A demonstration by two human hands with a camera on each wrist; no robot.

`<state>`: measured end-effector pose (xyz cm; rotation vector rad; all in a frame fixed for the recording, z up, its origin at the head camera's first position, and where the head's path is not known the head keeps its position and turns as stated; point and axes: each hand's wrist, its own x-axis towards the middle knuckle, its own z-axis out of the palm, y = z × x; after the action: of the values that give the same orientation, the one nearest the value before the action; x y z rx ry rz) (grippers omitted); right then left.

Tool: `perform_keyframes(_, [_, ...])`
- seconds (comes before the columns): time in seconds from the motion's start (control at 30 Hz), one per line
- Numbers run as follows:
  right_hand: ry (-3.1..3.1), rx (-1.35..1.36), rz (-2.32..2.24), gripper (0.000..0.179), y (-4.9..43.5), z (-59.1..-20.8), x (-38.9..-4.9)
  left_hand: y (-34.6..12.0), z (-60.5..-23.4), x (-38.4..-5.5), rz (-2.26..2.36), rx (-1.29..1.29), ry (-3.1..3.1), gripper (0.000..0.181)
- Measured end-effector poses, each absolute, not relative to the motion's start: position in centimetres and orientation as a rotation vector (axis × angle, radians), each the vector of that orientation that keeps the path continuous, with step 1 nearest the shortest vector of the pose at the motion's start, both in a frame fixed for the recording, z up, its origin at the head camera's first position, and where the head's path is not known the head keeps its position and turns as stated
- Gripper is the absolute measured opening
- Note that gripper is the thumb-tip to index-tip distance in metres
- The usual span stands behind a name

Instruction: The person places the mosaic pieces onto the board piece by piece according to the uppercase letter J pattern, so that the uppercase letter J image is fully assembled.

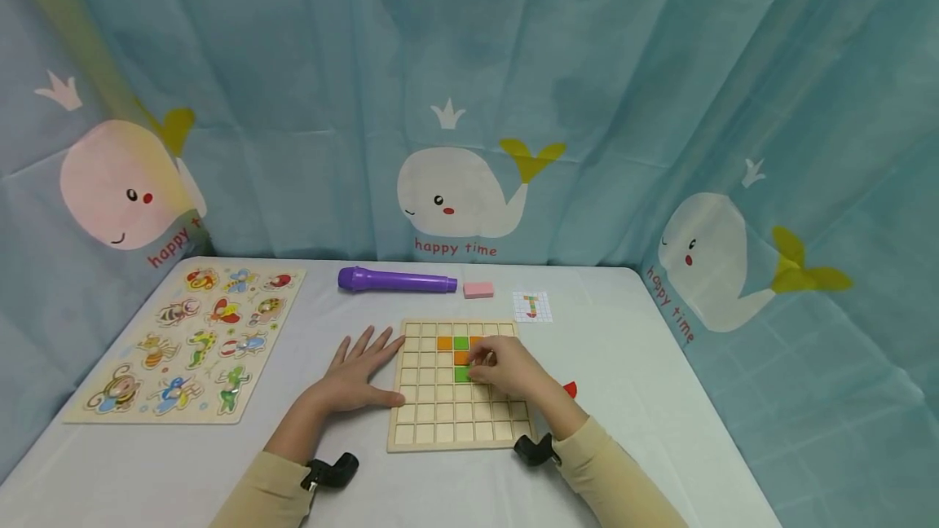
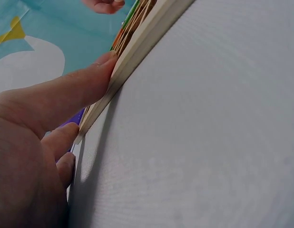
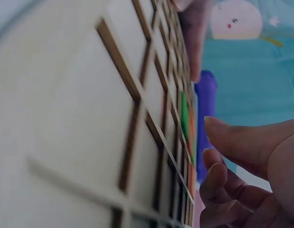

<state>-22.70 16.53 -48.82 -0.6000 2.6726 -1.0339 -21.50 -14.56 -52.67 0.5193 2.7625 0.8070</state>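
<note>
A wooden grid board (image 1: 425, 435) lies on the table with orange and green square tiles in some cells. My left hand (image 1: 359, 377) is spread at the board's left side, its thumb and fingertips touching the frame. Over the board, my right hand (image 1: 506, 367) has loosely curled fingers beside the lowest green tile (image 1: 461, 375). In the right wrist view a gap shows between its thumb (image 3: 242, 140) and forefinger, with nothing seen between them. Above that tile sit an orange tile (image 1: 460, 358) and a row with another green tile (image 1: 460, 343); the fingers partly cover the row's right end.
Behind the board lie a purple microphone-shaped object (image 1: 399, 280), a pink block (image 1: 478, 290) and a pattern card (image 1: 531, 307). An insect puzzle board (image 1: 198, 341) is at the left. A red piece (image 1: 570, 389) lies beside the right forearm. A whale-print curtain (image 1: 308, 186) surrounds the table.
</note>
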Motion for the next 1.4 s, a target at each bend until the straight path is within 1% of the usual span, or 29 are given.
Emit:
perform_keyframes(0.27, [2.697, -0.513, -1.089, 0.012, 19.3, -47.9, -22.6, -14.8, -52.8, -21.6, 0.795, 0.511, 2.768, 0.112])
perform_keyframes(0.57, [2.743, -0.387, -1.112, 0.011, 22.6, -48.2, -22.3, -14.7, -52.7, -21.7, 0.801, 0.504, 2.762, 0.113])
perform_keyframes(0.87, [2.740, -0.297, -1.109, 0.009, 24.6, -48.9, -21.9, -14.7, -52.7, -21.8, 0.790, 0.503, 2.759, 0.112])
perform_keyframes(1.0, [2.744, -0.240, -1.082, 0.012, 25.4, -49.1, -21.7, -14.5, -52.7, -21.8, 0.784, 0.507, 2.752, 0.113])
perform_keyframes(1.23, [2.725, -0.214, -0.997, 0.026, 26.8, -49.4, -21.2, -14.5, -52.7, -21.6, 0.782, 0.494, 2.744, 0.113])
perform_keyframes(1.4, [2.732, -0.198, -0.985, 0.026, 27.0, -49.4, -21.1, -14.4, -52.7, -21.6, 0.786, 0.507, 2.748, 0.113])
